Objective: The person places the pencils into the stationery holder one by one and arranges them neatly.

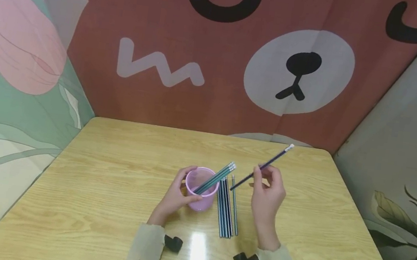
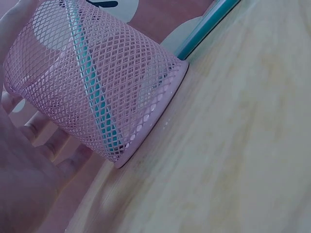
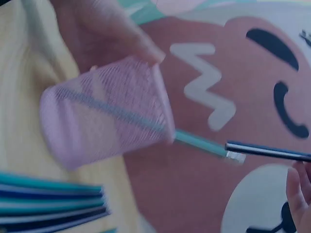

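A pink mesh pencil cup [image 1: 200, 203] stands on the table, and my left hand [image 1: 180, 192] holds it around its left side, thumb near the front rim. Teal pencils [image 1: 215, 178] lean in the cup toward the right, white erasers up; in the left wrist view they show through the mesh [image 2: 92, 82]. My right hand [image 1: 269, 195] pinches a dark blue pencil [image 1: 273, 158] in the air, its eraser at the upper right and its lower end toward the cup. Below that end, a row of teal and dark blue pencils [image 1: 224, 211] lies on the table, one teal pencil [image 1: 234, 208] slightly apart.
The wooden table [image 1: 116, 170] runs back to a hanging cloth with a bear face [image 1: 149, 100]. Floral cloth [image 1: 9, 112] hangs at the left, and a grey printed one [image 1: 398, 159] at the right. Black bows trim both sleeves [image 1: 146, 245].
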{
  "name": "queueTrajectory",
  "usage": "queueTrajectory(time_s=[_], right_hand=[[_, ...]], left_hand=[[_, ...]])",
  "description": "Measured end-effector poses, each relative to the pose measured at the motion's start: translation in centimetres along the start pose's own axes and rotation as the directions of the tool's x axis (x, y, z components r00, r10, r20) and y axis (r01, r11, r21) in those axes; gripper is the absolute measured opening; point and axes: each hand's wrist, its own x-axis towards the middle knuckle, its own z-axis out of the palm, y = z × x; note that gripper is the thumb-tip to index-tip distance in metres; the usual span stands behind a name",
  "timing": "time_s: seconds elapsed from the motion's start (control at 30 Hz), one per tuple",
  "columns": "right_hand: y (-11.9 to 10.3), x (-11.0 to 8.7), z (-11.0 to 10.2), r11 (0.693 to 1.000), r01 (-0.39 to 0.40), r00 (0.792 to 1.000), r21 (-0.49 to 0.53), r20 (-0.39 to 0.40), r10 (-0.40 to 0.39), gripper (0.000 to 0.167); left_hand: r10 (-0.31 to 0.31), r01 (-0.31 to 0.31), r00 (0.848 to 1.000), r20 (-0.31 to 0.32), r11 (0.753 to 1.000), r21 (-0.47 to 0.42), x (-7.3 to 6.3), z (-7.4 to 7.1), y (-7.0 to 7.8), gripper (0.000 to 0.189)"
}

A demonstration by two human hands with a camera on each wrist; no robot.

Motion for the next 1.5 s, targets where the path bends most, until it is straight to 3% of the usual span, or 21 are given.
queueTrajectory(time_s=[0.17,0.27,0.5,0.63,0.77,1.07,1.27,1.5], right_hand=[[-1.5,-0.3,1.9,0.987,0.149,0.985,0.065,0.081,-0.154,0.014],[-1.4,-0.6,3.3,0.98,0.198,0.967,0.03,0.16,-0.2,0.014],[-0.1,-1.5,6.3,0.945,0.26,0.907,-0.196,0.385,-0.17,0.015],[0.4,-2.1,7.1,0.922,0.266,0.884,-0.281,0.453,-0.116,0.015],[0.5,-2.4,7.4,0.911,0.269,0.868,-0.313,0.489,-0.088,0.014],[0.5,-2.5,8.0,0.86,0.33,0.837,-0.389,0.542,-0.076,0.016],[0.3,-2.4,8.1,0.858,0.309,0.837,-0.411,0.546,-0.04,0.014],[0.1,-2.2,8.1,0.796,0.363,0.843,-0.485,0.534,-0.059,0.02]], left_hand=[[0.003,-0.003,1.0,0.006,1.0,0.006,0.0,-0.2,-0.1,0.09],[0.016,-0.016,1.0,0.006,1.0,0.011,0.0,-0.3,-0.1,0.09],[0.058,-0.059,0.998,0.017,0.998,0.032,0.1,-0.3,0.2,0.088],[0.053,-0.054,0.998,0.026,0.998,0.033,-0.1,-0.2,0.9,0.088],[0.04,-0.041,0.999,0.026,0.999,0.019,-0.3,-0.1,1.3,0.089],[0.069,-0.07,0.997,0.023,0.997,0.027,0.1,-0.2,-0.3,0.088],[0.054,-0.054,0.998,0.024,0.998,0.03,0.1,-0.3,-0.4,0.089],[0.063,-0.064,0.998,0.025,0.997,0.042,0.1,-0.4,-0.5,0.088]])
